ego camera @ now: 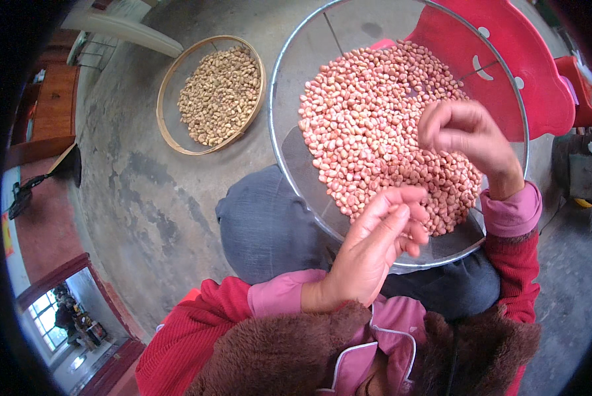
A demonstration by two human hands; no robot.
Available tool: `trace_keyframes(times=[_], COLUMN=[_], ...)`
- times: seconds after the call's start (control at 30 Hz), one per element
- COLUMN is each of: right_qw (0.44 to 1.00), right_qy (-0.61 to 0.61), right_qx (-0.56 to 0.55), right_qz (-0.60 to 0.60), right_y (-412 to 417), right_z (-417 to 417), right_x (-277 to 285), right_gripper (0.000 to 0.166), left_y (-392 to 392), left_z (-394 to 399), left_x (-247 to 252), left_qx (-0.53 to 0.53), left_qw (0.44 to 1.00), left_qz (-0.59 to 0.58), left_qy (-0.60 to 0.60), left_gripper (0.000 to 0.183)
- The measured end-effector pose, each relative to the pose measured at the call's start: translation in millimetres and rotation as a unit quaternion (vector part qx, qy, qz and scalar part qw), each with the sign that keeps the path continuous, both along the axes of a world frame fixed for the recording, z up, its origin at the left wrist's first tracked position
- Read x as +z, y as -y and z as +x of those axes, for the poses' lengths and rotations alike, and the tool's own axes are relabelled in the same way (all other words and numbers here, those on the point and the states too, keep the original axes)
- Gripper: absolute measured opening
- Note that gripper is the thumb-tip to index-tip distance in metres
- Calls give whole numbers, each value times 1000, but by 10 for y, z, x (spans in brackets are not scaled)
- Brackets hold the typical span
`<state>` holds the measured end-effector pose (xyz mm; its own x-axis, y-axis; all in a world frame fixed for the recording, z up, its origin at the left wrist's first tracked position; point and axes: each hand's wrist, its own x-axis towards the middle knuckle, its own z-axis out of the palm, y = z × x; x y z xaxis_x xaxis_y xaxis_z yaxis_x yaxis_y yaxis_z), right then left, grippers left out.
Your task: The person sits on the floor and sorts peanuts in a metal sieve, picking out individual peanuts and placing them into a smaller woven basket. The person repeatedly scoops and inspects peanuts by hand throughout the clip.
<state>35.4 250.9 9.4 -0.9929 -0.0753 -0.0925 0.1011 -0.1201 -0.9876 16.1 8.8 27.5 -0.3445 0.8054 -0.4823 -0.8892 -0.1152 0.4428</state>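
Note:
A wide round mesh sieve with a metal rim (274, 106) rests over my lap. Spread across its mesh are many shelled, pink-skinned peanuts (360, 119). Low over the near part of the heap is my left hand (377, 237), its fingers loosely curled with gaps between them; I see nothing in it. My right hand (467, 131) hovers above the right side of the peanuts, blurred, with thumb and bent fingers close together. Whether a peanut sits between those fingertips is too blurred to tell.
On the concrete floor to the left, a round sieve with a bamboo rim (161, 116) holds peanuts in their shells (222, 94). A red plastic chair (538, 94) stands beyond the metal-rimmed sieve, partly seen through its mesh. Wooden furniture (53, 101) and a doorway (83, 317) lie at far left.

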Motion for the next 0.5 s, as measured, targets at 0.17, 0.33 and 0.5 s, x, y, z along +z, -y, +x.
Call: trace_keyframes(times=[0.17,0.33,0.5], right_qw=[948,899,832], right_qy=[133,86,21], right_qx=[-215,-239,-242], right_qz=[194,357,499], right_y=[-592,-955,-740], right_z=[-222,-374,-612], right_x=[-491,-1026,-1027], right_gripper=[18,19,22], left_y=[51,40,64], left_z=[3,-21,-33], left_x=[39,85,88], left_qx=[-66,-91,-100], left_qw=[998,996,995], left_qz=[17,7,0], left_qy=[-8,-16,-23], left_gripper=[29,29,30])
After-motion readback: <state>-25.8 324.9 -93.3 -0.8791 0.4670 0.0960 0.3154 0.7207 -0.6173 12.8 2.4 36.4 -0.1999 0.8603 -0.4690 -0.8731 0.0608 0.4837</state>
